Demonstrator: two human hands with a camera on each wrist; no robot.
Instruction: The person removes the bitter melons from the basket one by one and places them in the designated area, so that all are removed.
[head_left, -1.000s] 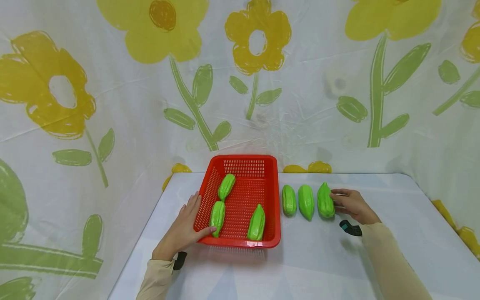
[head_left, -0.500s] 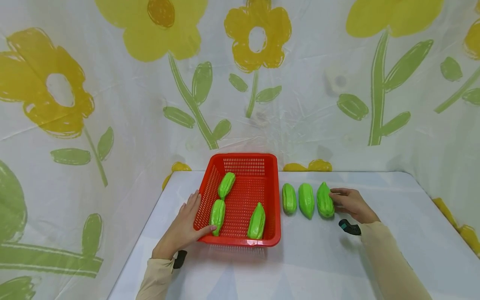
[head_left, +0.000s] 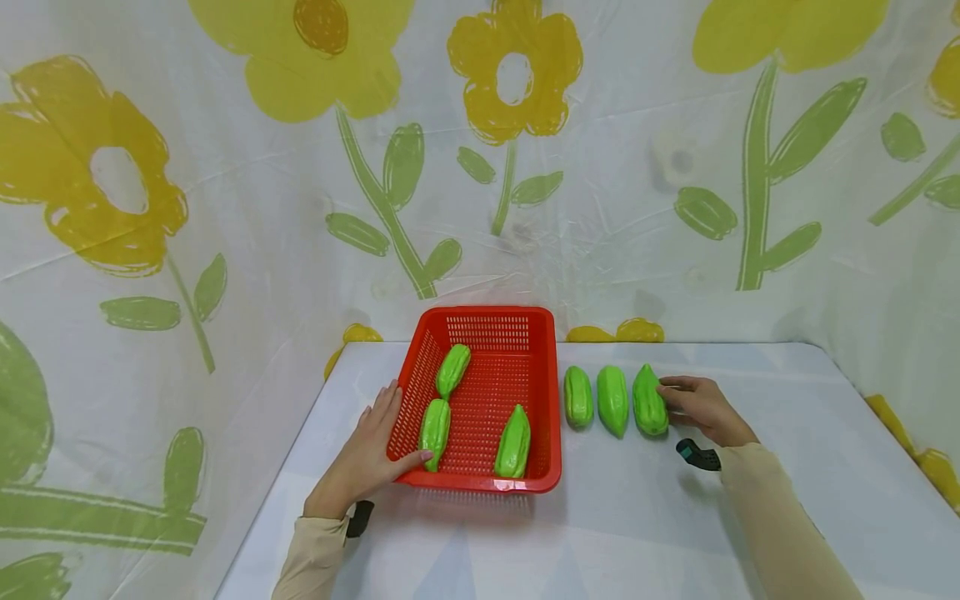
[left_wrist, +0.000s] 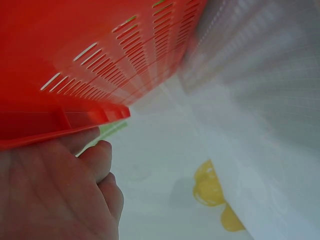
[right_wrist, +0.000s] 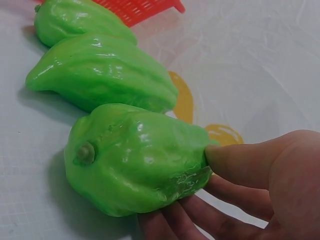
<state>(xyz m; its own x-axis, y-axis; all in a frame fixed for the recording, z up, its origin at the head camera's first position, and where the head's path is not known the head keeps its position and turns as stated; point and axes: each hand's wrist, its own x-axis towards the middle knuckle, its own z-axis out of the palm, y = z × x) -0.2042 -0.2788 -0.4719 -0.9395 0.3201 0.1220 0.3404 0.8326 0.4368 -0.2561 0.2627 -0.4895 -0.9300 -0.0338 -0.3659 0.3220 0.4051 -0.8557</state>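
My left hand (head_left: 363, 458) rests at the near left corner of a red plastic basket (head_left: 553, 400), fingers extended along the outside of its left rim. The thumb lies over the front corner. Inside the basket are three bright green ridged gourds, one upper left (head_left: 453, 372), one lower left (head_left: 435, 435) and one at right (head_left: 513, 443). Three more stand in a row on the table. With my right hand (head_left: 705, 410) I hold the rightmost gourd (right_wrist: 135, 160), thumb at its narrow tip and fingers low along its side. Beside it lie the middle gourd (head_left: 612, 402) and the left one (head_left: 578, 398).
A pale cloth covers the table (head_left: 600, 533). Behind and along the left hangs a white curtain (head_left: 600, 250) printed with yellow flowers. The row of gourds sits close to the basket's right wall.
The rightmost gourd and my right hand have shifted very slightly left. My left hand and the basket have kept their places, while the head view has tilted a little.
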